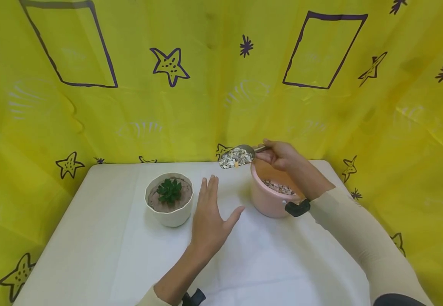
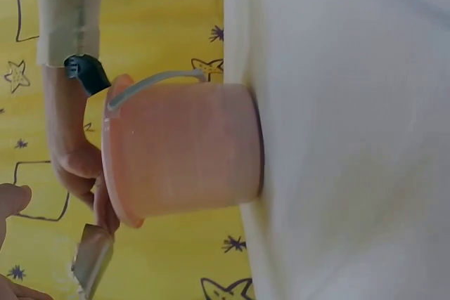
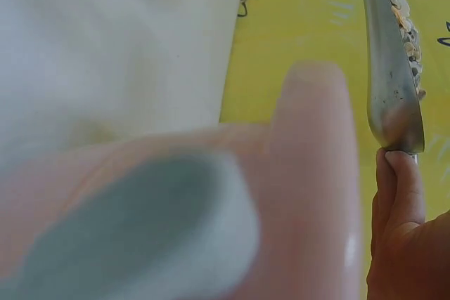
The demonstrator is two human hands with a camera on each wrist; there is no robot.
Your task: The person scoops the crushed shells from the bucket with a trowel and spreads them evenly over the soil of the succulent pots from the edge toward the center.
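Note:
My right hand point(image 1: 282, 156) grips the handle of a metal scoop point(image 1: 249, 149), raised above a pink bucket point(image 1: 265, 199). Heaped in the scoop are small pale pebbles or shell bits point(image 1: 235, 158). More gravel point(image 1: 278, 187) lies inside the bucket. In the right wrist view the scoop point(image 3: 391, 75) shows from its side, with fingers at its handle. My left hand point(image 1: 209, 219) is held with straight fingers and thumb spread, holding nothing. Close to its left stands a white pot point(image 1: 171, 217) containing a green succulent point(image 1: 169, 190) in brownish-grey soil.
A white cloth covers the table point(image 1: 102, 238). Yellow curtains point(image 1: 206, 106) with star drawings hang behind and at both sides. The bucket's grey handle point(image 2: 155, 86) hangs against its side in the left wrist view.

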